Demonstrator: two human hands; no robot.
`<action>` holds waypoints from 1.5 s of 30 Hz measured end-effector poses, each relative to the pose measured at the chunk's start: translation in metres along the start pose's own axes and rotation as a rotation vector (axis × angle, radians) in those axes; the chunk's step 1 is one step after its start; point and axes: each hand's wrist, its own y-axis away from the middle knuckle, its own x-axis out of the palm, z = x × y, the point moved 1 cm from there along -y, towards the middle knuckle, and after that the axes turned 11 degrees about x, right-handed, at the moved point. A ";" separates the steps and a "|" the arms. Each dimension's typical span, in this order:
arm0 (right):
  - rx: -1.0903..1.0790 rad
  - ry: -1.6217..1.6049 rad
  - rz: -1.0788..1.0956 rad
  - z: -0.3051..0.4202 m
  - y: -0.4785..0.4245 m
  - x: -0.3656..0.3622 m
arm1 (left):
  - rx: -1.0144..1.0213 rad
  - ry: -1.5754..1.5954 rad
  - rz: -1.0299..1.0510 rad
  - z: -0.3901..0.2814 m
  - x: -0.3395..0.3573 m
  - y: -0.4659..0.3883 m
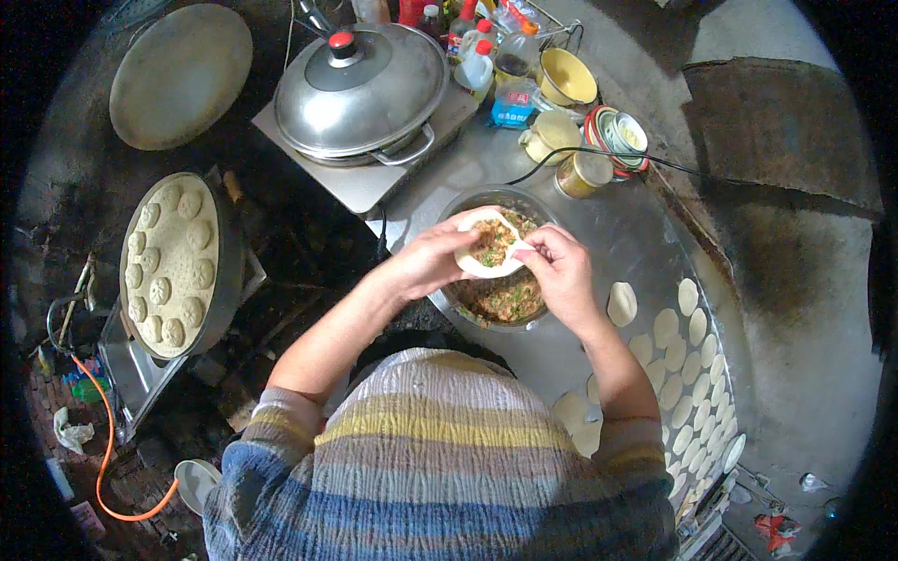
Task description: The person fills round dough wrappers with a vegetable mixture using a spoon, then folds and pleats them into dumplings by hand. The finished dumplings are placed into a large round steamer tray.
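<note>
My left hand [433,256] cradles a round dough wrapper [466,261] with minced filling [494,242] flecked with green in it. The thumb rests over the filling. The fingers of my right hand [561,263] pinch the wrapper's right edge. Beneath both hands stands a metal bowl [449,301] holding more of the mixture. Many flat dough rounds [622,304] lie spread over the metal table [519,350] to the right. At the left, several pleated buns [160,290] sit in a round steamer [228,280].
A lidded wok [365,91] stands on a cooker [358,193] ahead. Bottles [477,66], a lidded jar [584,175], a yellow bowl [568,76] and stacked bowls [624,133] stand behind the metal bowl. A black cable [673,165] crosses the table. A large round lid [181,77] is upper left.
</note>
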 end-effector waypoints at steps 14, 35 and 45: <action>-0.278 0.345 -0.005 0.029 -0.012 -0.020 | 0.149 -0.980 0.164 0.009 0.010 -0.009; -0.203 0.284 -0.042 0.027 -0.006 -0.006 | -0.026 0.277 -0.183 0.047 -0.013 -0.023; -0.481 0.378 0.100 0.029 -0.003 -0.014 | -0.301 0.019 -0.184 0.038 -0.010 -0.035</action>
